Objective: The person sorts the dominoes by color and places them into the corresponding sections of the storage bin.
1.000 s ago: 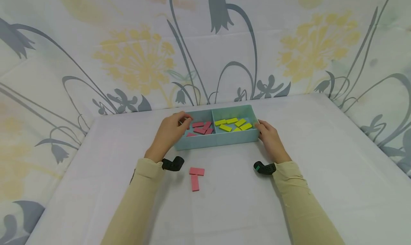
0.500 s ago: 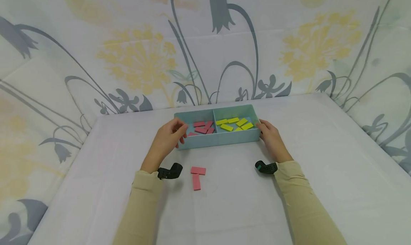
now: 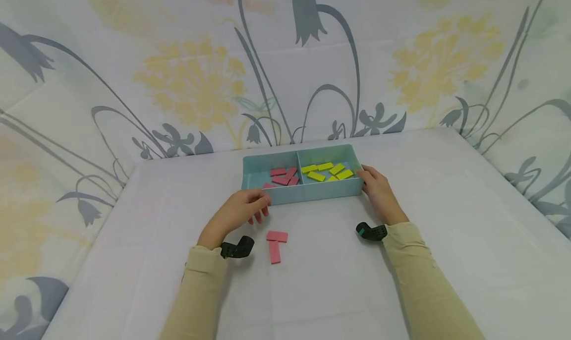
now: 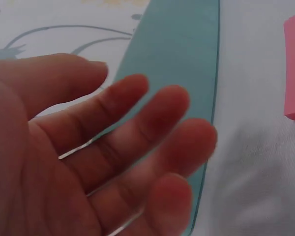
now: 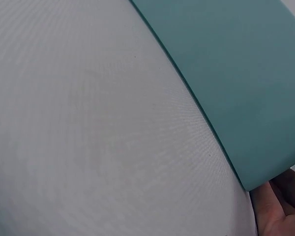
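A light teal box (image 3: 312, 194) with two compartments stands at the table's far side. Its left compartment holds several pink rectangular tiles (image 3: 280, 180); several yellow tiles (image 3: 316, 176) lie in the right one. Just in front of the box's left corner hovers my left hand (image 3: 238, 212), palm bare, its fingers (image 4: 137, 132) loosely bent. My right hand (image 3: 379, 191) grips the box's right end, thumb at the rim; in the right wrist view only part of that hand (image 5: 282, 216) shows beside the box wall (image 5: 236, 88). Two pink tiles (image 3: 274, 252) lie on the table, set in a T shape.
A white cloth covers the table (image 3: 330, 280). Behind and at both sides hangs a flower-patterned curtain (image 3: 276, 72). Each wrist carries a black camera mount (image 3: 238, 247).
My left hand has drawn back from above the left compartment toward me and down, to the front of the box. The right hand keeps its grip on the box; the tiles lie as before.
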Tool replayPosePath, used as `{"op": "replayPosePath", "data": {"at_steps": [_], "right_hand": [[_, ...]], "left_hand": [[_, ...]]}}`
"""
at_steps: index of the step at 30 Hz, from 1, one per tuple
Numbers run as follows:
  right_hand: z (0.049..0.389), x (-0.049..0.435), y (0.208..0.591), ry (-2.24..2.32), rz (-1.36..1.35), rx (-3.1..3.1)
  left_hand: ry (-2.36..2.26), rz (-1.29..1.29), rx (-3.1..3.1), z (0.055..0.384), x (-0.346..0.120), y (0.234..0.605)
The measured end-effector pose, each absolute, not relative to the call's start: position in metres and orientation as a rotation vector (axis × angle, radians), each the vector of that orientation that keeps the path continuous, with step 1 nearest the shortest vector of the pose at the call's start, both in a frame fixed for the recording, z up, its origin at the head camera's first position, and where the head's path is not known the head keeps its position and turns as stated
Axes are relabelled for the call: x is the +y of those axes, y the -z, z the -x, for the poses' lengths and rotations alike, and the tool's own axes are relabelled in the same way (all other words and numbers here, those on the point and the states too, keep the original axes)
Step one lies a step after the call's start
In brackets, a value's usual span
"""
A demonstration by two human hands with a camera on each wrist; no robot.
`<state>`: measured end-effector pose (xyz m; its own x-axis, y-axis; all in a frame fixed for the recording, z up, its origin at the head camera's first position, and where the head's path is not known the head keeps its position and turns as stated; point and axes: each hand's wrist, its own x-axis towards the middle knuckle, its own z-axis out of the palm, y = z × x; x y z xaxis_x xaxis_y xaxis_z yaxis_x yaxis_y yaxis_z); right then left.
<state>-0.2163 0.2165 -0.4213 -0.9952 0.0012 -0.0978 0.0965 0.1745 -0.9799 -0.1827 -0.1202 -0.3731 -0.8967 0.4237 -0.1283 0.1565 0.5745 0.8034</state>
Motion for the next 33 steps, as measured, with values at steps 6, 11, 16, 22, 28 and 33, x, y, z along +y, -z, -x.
{"op": "replayPosePath", "data": {"at_steps": [6,11,16,22,28,33], "right_hand": [[0.216,0.219,0.421,1.965,-0.102,2.349],[0.217,0.221,0.421,1.985,-0.117,2.348],[0.218,0.218,0.422,1.978,-0.112,2.341],[0.216,0.218,0.421,1.973,-0.100,2.369],[0.216,0.216,0.421,1.997,-0.097,2.334],[0.217,0.216,0.422,2.009,-0.083,2.338]], "left_hand": [[-1.085,-0.461,2.492,0.182,-0.115,0.379],[-1.009,-0.453,2.480,0.184,-0.114,0.385],[-0.950,-0.442,2.472,0.182,-0.119,0.386],[-0.868,-0.504,2.469,0.178,-0.121,0.387],[-0.818,-0.527,2.484,0.177,-0.119,0.388],[-0.781,-0.595,2.498,0.175,-0.116,0.385]]}}
